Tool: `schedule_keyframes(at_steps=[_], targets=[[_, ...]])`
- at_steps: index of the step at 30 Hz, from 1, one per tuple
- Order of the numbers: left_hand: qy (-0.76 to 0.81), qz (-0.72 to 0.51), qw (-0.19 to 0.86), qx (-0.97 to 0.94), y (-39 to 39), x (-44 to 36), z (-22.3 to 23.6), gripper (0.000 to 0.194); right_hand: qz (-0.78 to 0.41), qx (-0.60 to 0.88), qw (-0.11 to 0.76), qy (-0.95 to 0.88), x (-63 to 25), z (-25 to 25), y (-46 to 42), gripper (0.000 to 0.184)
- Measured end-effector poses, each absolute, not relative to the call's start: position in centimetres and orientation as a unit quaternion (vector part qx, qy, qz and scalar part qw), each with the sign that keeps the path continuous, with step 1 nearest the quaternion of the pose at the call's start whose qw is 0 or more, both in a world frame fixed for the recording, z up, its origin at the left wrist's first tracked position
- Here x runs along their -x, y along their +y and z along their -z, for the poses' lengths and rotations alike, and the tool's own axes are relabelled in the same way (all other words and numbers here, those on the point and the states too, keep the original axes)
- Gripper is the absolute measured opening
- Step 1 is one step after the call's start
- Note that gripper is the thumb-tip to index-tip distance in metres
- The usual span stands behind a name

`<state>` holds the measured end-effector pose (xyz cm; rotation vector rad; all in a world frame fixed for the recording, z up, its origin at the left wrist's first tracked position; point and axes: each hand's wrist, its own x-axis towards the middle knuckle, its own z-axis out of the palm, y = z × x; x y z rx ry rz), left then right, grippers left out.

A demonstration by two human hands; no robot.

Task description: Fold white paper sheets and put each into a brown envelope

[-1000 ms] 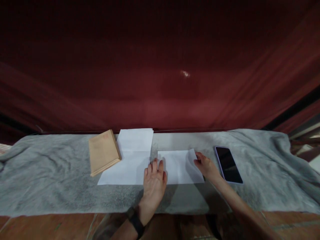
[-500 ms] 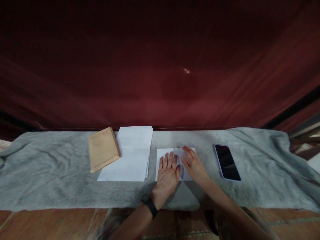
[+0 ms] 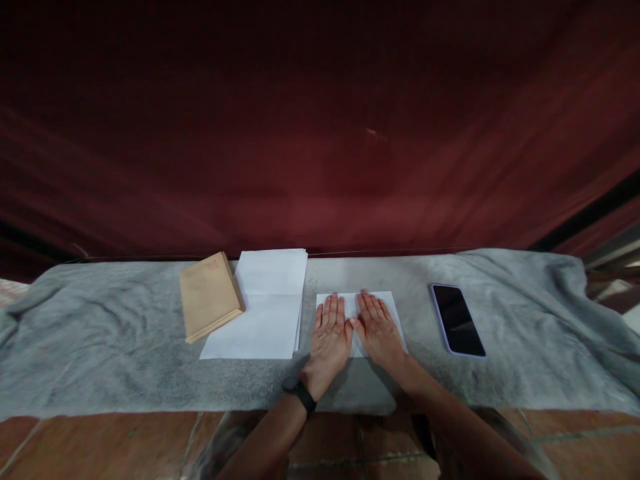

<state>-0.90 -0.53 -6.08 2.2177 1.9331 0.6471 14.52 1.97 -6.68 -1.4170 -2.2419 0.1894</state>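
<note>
A white sheet of paper (image 3: pixel 396 316), seemingly folded, lies on the grey cloth under both of my hands. My left hand (image 3: pixel 330 337) rests flat on its left half, fingers stretched forward. Beside it my right hand (image 3: pixel 377 331) lies flat on the right half, and the two thumbs meet near the middle. Much of the sheet is hidden beneath the palms. Just left of my left hand is a stack of white paper (image 3: pixel 273 323) with a crease across it. A pile of brown envelopes (image 3: pixel 207 297) overlaps the stack's left edge.
A phone (image 3: pixel 457 321) in a light purple case lies to the right, screen dark. Grey cloth (image 3: pixel 125 380) covers the long, narrow surface. Behind it rises a dark red curtain-like backdrop (image 3: pixel 320 187); tiled floor (image 3: pixel 125 443) shows along the front edge.
My right hand has come down flat and slid left beside my left hand, where before its fingers were slightly raised. My left hand stays on the paper, its fingers now closer together.
</note>
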Motion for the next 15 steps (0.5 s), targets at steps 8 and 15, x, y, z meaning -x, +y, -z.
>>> schedule_keyframes(at_steps=[8, 15], targets=[[0.672, -0.238, 0.054, -0.699, -1.1, 2.7, 5.9, 0.062, -0.069, 0.565, 0.25, -0.783, -16.3, 7.0, 1.6, 0.064], [0.68, -0.256, 0.058, -0.685, -1.8, 3.8, 6.1, 0.063, -0.088, 0.59, 0.27, -0.756, -18.6, 7.3, 0.9, 0.069]])
